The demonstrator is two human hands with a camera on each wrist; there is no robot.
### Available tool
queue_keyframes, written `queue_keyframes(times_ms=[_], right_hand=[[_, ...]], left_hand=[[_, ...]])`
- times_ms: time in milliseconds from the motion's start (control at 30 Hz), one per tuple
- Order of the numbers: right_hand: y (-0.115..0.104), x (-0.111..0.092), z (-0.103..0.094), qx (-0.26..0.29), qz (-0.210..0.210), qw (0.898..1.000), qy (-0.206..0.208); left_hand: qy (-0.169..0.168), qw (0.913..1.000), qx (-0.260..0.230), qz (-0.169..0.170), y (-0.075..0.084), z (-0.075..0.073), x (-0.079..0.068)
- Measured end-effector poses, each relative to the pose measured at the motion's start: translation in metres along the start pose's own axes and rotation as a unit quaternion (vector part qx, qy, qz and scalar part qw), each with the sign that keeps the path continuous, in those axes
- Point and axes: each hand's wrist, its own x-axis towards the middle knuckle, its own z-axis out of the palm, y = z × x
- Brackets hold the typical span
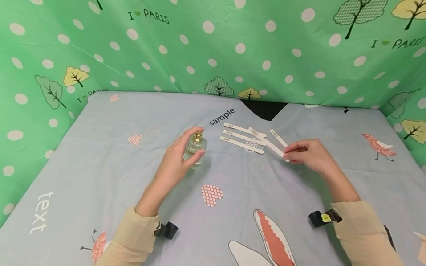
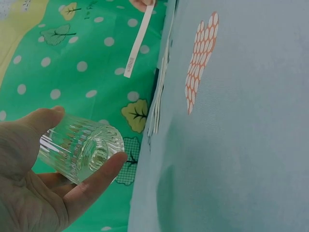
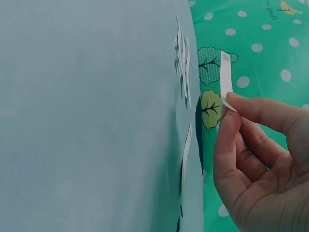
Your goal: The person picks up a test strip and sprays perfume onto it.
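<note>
My left hand (image 1: 170,163) holds a clear glass perfume bottle (image 1: 193,149) with a gold spray top, the index finger reaching onto that top. In the left wrist view the ribbed bottle (image 2: 79,150) shows its base, clasped between thumb and fingers above the cloth. Thumb and index finger of my right hand (image 1: 311,155) pinch the near end of a white perfume test strip (image 1: 269,145). Its printed end points away from the fingers, as the strip (image 3: 226,72) in the right wrist view shows. Several similar strips (image 1: 240,145) lie side by side between the hands.
Another loose strip (image 1: 278,138) lies on the cloth close to my right fingers. A blue-grey printed cloth (image 1: 110,173) covers the table. Behind it hangs a green dotted curtain (image 1: 182,57). Dark wrist devices (image 1: 171,231) sit on both forearms.
</note>
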Motion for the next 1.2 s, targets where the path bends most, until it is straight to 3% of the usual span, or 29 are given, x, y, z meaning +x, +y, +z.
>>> queue_keyframes(times_ms=[333,667,1200], right_hand=[[-0.007,-0.003,0.008,-0.01,-0.015,1.0,-0.009],[-0.014,-0.001,0.016,-0.015,-0.031,0.999,-0.023],[-0.025,0.0,0.026,-0.011,-0.051,0.998,-0.033]], left_hand=[[-0.004,0.9999,0.005,-0.01,0.0,0.002,0.0],[-0.005,1.0,-0.004,0.006,-0.001,0.004,0.0],[-0.01,0.9999,-0.002,0.003,-0.002,0.007,-0.001]])
